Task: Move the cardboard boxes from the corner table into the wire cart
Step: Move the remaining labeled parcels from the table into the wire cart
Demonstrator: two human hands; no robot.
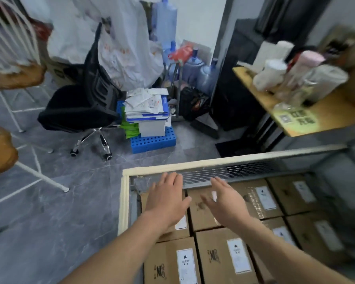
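Black office chair (pixel 80 103) beside blue crate (pixel 152 139)

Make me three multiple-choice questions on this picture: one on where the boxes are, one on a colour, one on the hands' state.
1. Where are the brown cardboard boxes with white labels?
A. On the black office chair.
B. On the grey floor.
C. Inside the wire cart with the cream padded rim.

2. What colour is the perforated plastic crate under the stack of papers?
A. Red.
B. Blue.
C. Yellow.

3. How are the left hand and right hand?
A. Both open, gripping nothing.
B. Both gripping one box.
C. Both shut in fists.

Answers: C, the boxes fill the cart below its rim; B, the crate is bright blue; A, both hands' fingers are straight above the boxes.
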